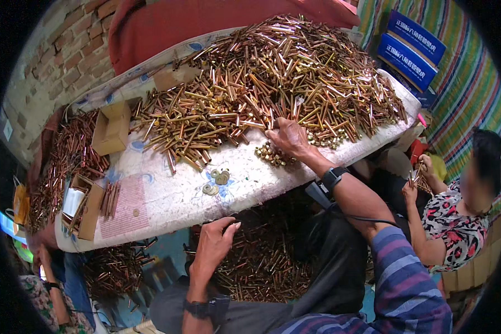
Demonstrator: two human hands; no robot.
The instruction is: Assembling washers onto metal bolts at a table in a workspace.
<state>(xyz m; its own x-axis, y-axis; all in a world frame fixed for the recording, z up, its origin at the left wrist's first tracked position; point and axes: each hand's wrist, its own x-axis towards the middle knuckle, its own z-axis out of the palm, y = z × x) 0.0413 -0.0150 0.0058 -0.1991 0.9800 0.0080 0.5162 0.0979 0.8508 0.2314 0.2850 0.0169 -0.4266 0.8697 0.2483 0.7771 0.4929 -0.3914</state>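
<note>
My right hand (290, 139) reaches to the near edge of a big heap of copper-coloured metal sleeve bolts (306, 72) on the table. Its fingers are curled down among the bolts, and their tips are partly hidden, so what they grip cannot be made out. Just below that hand lies a cluster of small brassy nuts (274, 157). My left hand (216, 242) hovers off the table's near edge, over my lap, with fingers curled and thumb against the forefinger. Anything pinched there is too small to name. Several flat washers (221, 177) lie on the cloth between the hands.
On the table's left are an open cardboard box (111, 129), a second carton (89, 214) holding bolts, and more bolts (78, 147). Loose bolts (261, 267) fill the space below. Blue boxes (407, 61) stack at back right. A co-worker (456, 211) handles bolts at right; another person's arm (53, 284) shows lower left.
</note>
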